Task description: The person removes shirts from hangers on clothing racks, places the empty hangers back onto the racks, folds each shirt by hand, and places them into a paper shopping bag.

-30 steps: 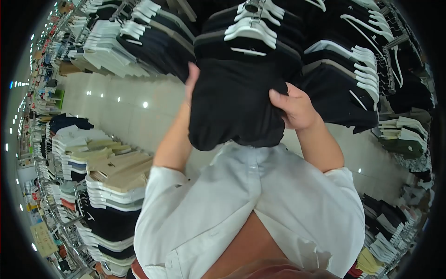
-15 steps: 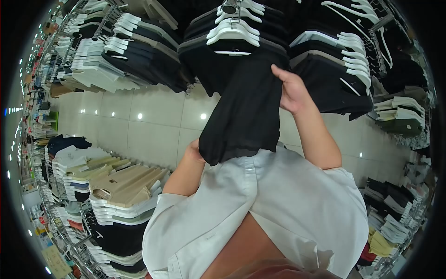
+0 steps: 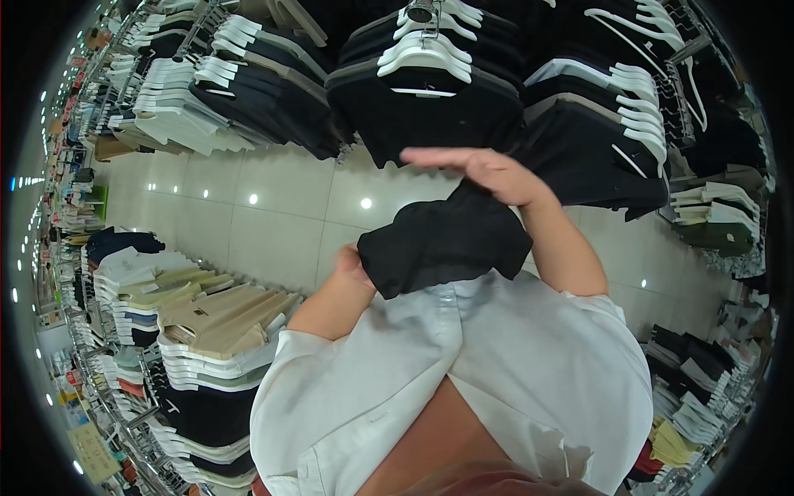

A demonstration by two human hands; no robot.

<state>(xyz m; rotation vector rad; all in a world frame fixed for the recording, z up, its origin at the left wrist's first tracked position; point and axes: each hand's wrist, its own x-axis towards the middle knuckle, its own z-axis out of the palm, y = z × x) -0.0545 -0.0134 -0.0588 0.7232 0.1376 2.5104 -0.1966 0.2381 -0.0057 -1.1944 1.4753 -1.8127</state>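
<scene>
A black garment [image 3: 447,248] is bunched up in front of my white shirt, its kind hard to tell. My left hand [image 3: 354,264] grips its left edge, with most of the fingers hidden behind the cloth. My right hand [image 3: 492,174] lies over the garment's upper right end, fingers stretched out to the left and nothing visibly pinched in them. Beyond the hands hangs a row of black T-shirts [image 3: 422,124] on white hangers [image 3: 426,59].
Dark shirts [image 3: 579,149] hang at the right, more dark ones [image 3: 269,107] and pale ones [image 3: 178,116] at the left. A rack with beige tops [image 3: 219,318] stands close on my left. Glossy floor tiles [image 3: 277,219] run between the racks.
The garment hung long from my raised right hand; now it is gathered into a short bundle. My right hand has come left and down, its fingers stretched out. The left hand has barely moved.
</scene>
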